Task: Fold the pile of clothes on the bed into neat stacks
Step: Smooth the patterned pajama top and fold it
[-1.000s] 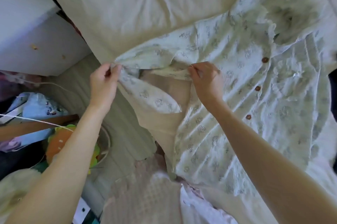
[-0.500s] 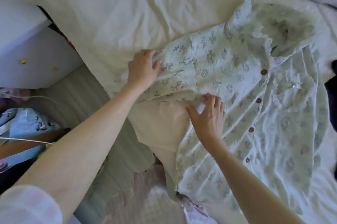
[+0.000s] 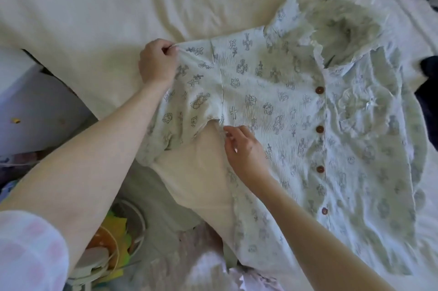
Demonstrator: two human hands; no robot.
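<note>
1. Left hand (image 3: 157, 63): fingers curled, pinching the outer top corner of the short sleeve (image 3: 189, 91) of the printed button-front shirt (image 3: 272, 91). Hand lies on the cream bed sheet (image 3: 94, 18) just beside the sleeve hem.
2. Right hand (image 3: 244, 146): fingers bent, tips pinching the shirt fabric at the underarm, where the sleeve meets the side seam. Wrist and forearm cross the lower body of the shirt.
3. Shirt: pale green, dark line-drawn print, spread front side up on the bed. Collar (image 3: 336, 30) with a scalloped edge points toward the far side of the bed; hem lies toward the near edge.
4. Placket: four brown buttons (image 3: 320, 129) visible in a line down the middle, all appearing fastened.
5. Sleeve spread out sideways from the body, its lower edge hanging slightly over the bed edge.
6. Right half of the shirt is brightly lit and wrinkled; print there is washed out.
7. Dark garment (image 3: 429, 82) at the right edge of the view, just beyond the shirt; kind cannot be told.
8. Floor beside the bed: round white basket (image 3: 132, 226) holding yellow and orange items.
9. Pink-checked sleeve (image 3: 28, 248) on the left upper arm.
</note>
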